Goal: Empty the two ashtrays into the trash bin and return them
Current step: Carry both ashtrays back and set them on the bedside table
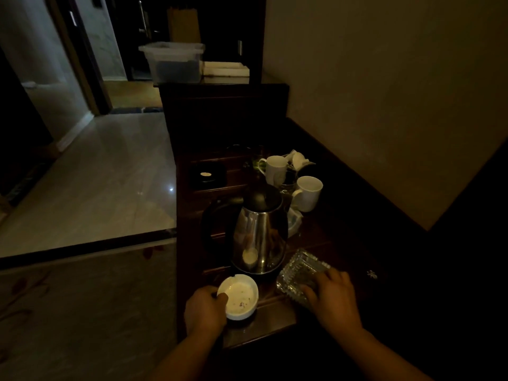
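Gripping the white ashtray (240, 296) at its 9 o'clock rim, the left hand (204, 309) is curled, thumb over the edge. The glass ashtray (298, 273), square and ribbed, is covered by the right hand (332, 298), fingers spread flat. Both rest on a dark wooden tray (264, 323). At 12 o'clock, a steel kettle (258, 237) stands close; two white mugs (308, 192) lie beyond.

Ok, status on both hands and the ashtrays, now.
Left hand gripping white ashtray rim. Right hand on glass ashtray. Both ashtrays on dark counter. Kettle close behind them.
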